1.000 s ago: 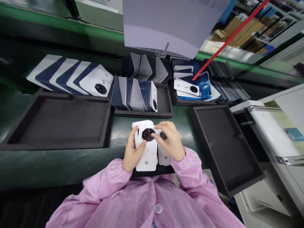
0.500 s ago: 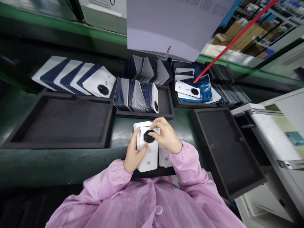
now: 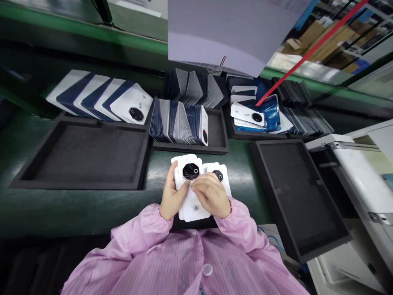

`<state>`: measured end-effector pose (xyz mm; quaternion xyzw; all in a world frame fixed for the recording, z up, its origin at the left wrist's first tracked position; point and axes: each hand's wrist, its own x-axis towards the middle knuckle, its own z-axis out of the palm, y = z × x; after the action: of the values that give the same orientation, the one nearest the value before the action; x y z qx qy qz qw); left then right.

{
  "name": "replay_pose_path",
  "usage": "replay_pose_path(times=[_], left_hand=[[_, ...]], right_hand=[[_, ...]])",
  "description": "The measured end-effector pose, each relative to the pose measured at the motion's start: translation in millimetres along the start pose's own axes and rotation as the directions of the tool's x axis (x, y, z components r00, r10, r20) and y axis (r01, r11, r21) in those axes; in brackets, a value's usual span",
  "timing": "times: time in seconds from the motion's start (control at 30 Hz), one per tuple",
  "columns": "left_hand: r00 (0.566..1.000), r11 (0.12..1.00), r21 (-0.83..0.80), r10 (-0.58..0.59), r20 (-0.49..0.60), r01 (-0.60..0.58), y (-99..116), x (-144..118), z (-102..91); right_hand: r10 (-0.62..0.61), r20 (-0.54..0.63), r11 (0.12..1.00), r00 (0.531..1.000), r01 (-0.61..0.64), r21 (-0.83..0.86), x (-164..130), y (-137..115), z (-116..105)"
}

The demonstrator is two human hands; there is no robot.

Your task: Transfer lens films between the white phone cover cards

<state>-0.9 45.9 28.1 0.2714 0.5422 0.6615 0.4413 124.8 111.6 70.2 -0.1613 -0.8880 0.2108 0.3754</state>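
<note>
Item: small stack of white plastic phone back covers with round black camera rings, held low over the green bench top, just in front of my pink striped smock.

Left hand: closed around the stack's left edge, thumb lying across the top cover just below the camera ring, fingers hidden beneath.

Right hand: curled palm-down over the lower half of the top cover, fingertips pinched at its face just under the ring. I cannot tell whether it grips a film tab or only presses on the surface.

Second item: another white cover with a black camera ring, lying just right of the stack, partly under my right hand.

Handling note, as I judge it: keep the left grip on the edges only, keep my thumb clear of the ring, and work the right fingertips lightly so the glossy face stays unmarked.

Surroundings: empty black foam tray to the left; black tray of upright covers behind; fanned white and navy covers beyond.
</note>
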Motion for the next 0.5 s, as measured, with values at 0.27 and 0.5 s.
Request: replay_pose_path(times=[0.27,0.5], left_hand=[[0.999,1.0,0.018,0.007,0.031,-0.007,-4,0,-2.3],[0.999,0.999,0.026,0.024,0.024,-0.024,-3,0,-1.4]], right_hand=[[0.003,-0.039,0.999,0.999,-0.001,0.049,-14,-9,2],[-0.014,-0.082,0.997,0.996,0.02,0.069,-15,-9,4]])
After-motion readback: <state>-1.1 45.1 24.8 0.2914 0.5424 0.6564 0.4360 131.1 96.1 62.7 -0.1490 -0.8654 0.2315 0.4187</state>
